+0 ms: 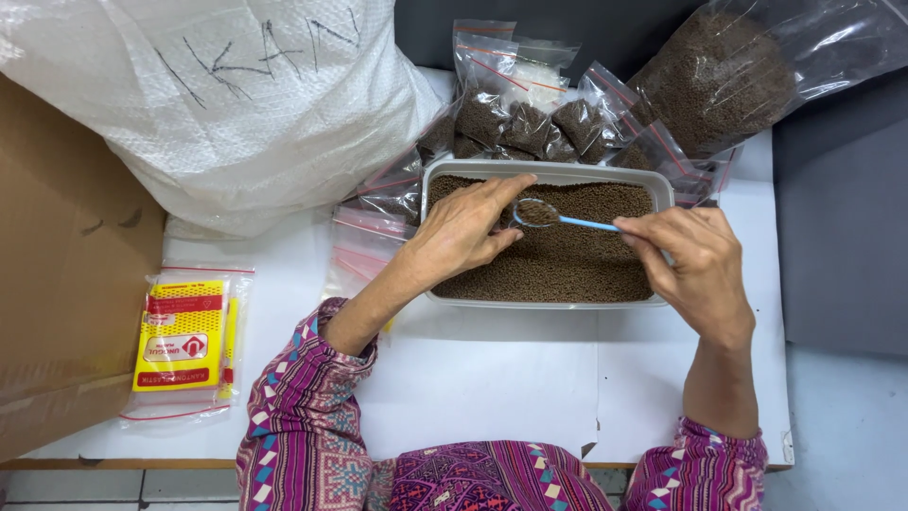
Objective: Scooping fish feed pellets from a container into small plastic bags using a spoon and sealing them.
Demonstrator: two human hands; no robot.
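Fingers of the right hand [698,260] are pinched closed around the thin blue handle of a small spoon [558,217], which is held nearly level over the tray [549,172]. Its clear bowl is filled with brown pellets [567,270]. The left hand [461,232] is laid over the tray's left part, fingers loosely spread and reaching toward the spoon's bowl; nothing is seen to be gripped in it, though whether a thin clear bag is pinched beneath the fingertips cannot be told from this view.

The spoon is judged light and fairly stiff, best taken far back on the handle, as it is now, so that the bowl is kept level. The pellets are judged dry, loose and easily spilled; they are better scooped than pinched.

The grey rectangular tray is filled nearly to its rim with pellets and is set on a white sheet [492,378]. Just behind it, small filled bags [515,118] with red seal strips are piled, and a large clear bag of pellets [728,76] is leaned at the far right. Empty zip bags [364,241] are stacked beside the tray's left end. A big white woven sack [236,104], a yellow packet [182,333] and a cardboard box [57,274] are placed farther left.
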